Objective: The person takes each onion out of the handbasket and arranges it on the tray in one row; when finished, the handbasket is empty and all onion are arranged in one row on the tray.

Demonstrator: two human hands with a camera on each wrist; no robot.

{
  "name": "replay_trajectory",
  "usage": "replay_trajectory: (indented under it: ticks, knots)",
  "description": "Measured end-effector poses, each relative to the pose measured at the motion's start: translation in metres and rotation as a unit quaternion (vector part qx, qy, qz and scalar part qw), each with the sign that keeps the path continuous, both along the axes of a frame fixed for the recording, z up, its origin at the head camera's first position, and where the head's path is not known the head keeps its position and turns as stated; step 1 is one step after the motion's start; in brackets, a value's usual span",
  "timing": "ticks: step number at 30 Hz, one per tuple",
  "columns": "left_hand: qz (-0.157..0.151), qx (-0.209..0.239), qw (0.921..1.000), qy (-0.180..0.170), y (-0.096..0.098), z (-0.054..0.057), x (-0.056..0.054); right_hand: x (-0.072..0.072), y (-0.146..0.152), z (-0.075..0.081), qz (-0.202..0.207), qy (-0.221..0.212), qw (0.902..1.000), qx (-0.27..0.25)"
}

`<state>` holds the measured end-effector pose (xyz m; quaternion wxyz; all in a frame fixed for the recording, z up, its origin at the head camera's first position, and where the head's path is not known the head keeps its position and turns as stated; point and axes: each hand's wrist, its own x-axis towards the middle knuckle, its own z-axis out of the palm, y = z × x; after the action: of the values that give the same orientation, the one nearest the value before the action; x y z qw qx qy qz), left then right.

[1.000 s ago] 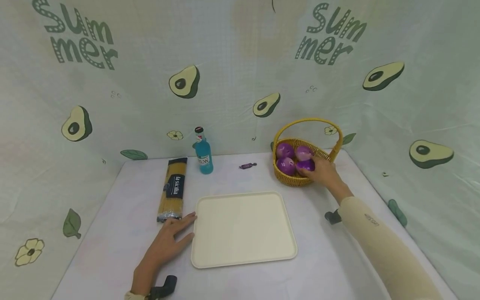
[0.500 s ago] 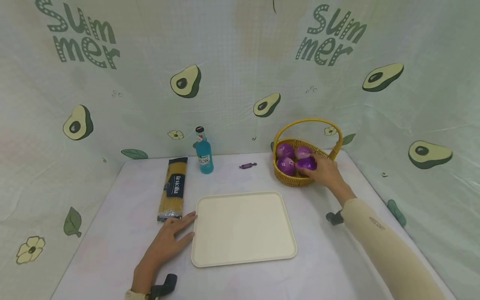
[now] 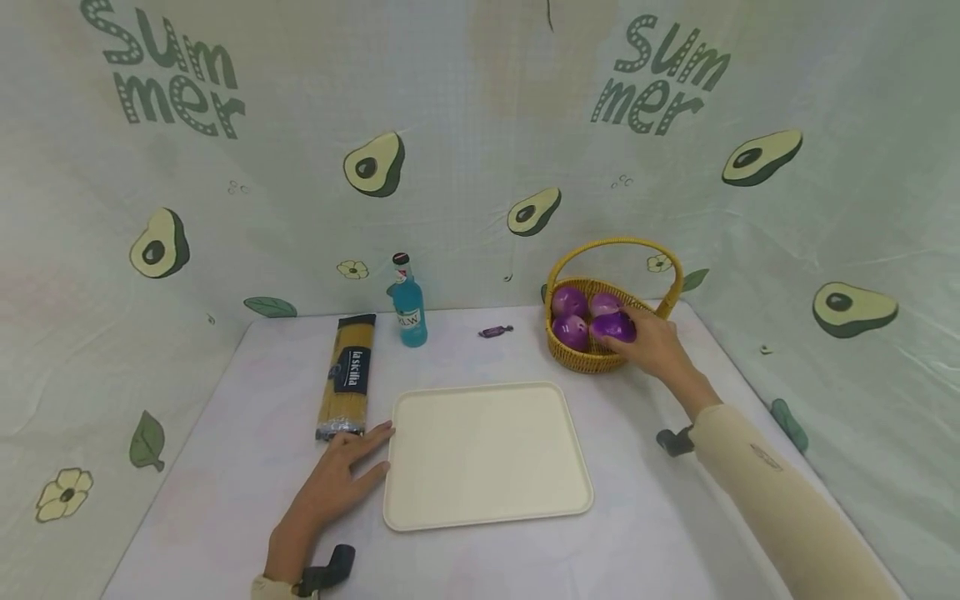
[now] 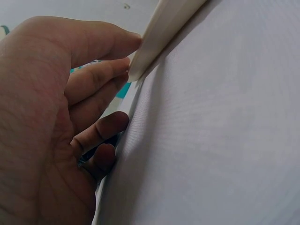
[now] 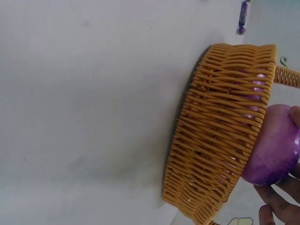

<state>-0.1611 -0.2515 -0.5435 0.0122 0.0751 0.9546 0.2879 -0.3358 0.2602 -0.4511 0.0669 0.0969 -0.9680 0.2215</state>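
My right hand reaches over the front right of a wicker basket and grips a glossy purple onion. In the right wrist view this onion bulges above the basket rim, with fingertips around its side and underside. Several more purple onions sit inside the basket. On the left, my left hand rests on the table with its fingers spread beside the cream tray. The left wrist view shows thumb and fingertips right at the tray's edge; nothing is in that palm.
A pasta packet lies just beyond my left hand. Behind the tray stands a blue bottle, and a small purple wrapped candy lies near the back edge. The basket's tall handle arches over the onions. A printed cloth hangs behind.
The gripped onion has lifted slightly and shifted a little right with my right hand. My left hand stays beside the tray. The head view has shifted slightly.
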Motion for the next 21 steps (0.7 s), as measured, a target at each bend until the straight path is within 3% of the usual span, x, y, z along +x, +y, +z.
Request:
replay_trajectory:
  ticks: [14,21]
  knots:
    - [-0.01,0.008,0.9999,-0.002,-0.002,0.002,0.0,0.014,-0.005,0.004,0.012,0.031,0.9994,0.003]
    - [-0.017,0.017,0.9996,0.014,-0.002,0.0,0.0,0.02,-0.01,0.006,0.019,0.047,0.9987,0.003]
